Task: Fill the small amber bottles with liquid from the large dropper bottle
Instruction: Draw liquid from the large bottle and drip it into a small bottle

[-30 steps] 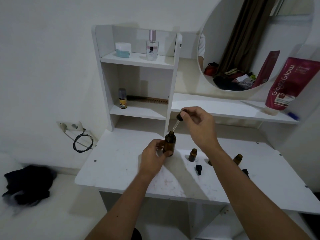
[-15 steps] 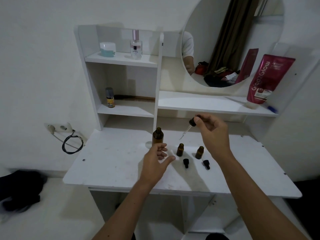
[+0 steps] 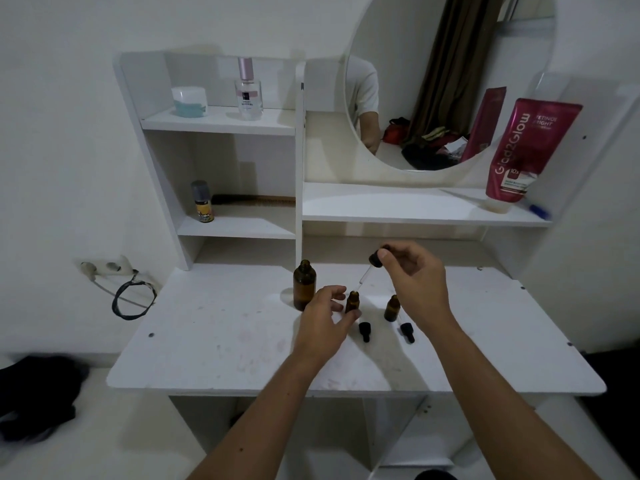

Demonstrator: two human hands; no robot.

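1. The small amber bottle [image 3: 352, 301] stands uncapped near the middle of the white bench [image 3: 214, 341], with the glass tip of the dropper [image 3: 367, 273] just above its mouth.
2. The right hand [image 3: 414, 277], at the bottle's 2 o'clock, has its fingers pinching the dropper's black bulb.
3. The left hand [image 3: 323, 322], at 7 o'clock, has its fingers loosely curled around the bottle's base.
4. The large dropper bottle [image 3: 304, 285] stands open at 10 o'clock.
5. A second small bottle [image 3: 392, 308] stands at 3 o'clock; two black caps [image 3: 364, 331] lie nearer the bench's front edge.

Large amber bottle [image 3: 304, 284] upright, uncapped. Two small amber bottles [image 3: 353, 301] [image 3: 392, 308] upright, open; dropper [image 3: 367, 274] tilted, its tip at the left one's mouth.
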